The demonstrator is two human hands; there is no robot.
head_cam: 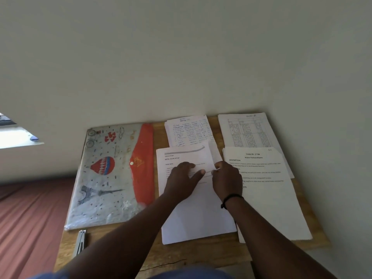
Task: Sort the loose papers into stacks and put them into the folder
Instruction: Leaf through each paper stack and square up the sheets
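A wooden table stands against a pale wall, with a reddish bed to its left. On the table's left half lies the folder, closed, its long axis running from the near edge toward the wall; its red flap lies along the right side with a white snap at its tip pointing left, and a balloon and a tower are printed on the grey cover. Right of it lie four stacks of paper, all with their long axis toward the wall and their text tops at the far end. The near-right stack has a bold title, its left edge hidden under the right arm. The middle stack lies just beside the folder, its print partly covered by both hands. The far-right stack shows a table of marks; the far-middle stack bears handwriting too small to read, its near end tucked under the middle stack. The left hand rests flat on the middle stack, fingers spread and straight. The right hand, a black band on its wrist, has fingers curled at the sheet's right edge; its grip seems to pinch that edge, though the fingertips are blurred. A metal tool lies at the table's near-left corner, too dim to identify.
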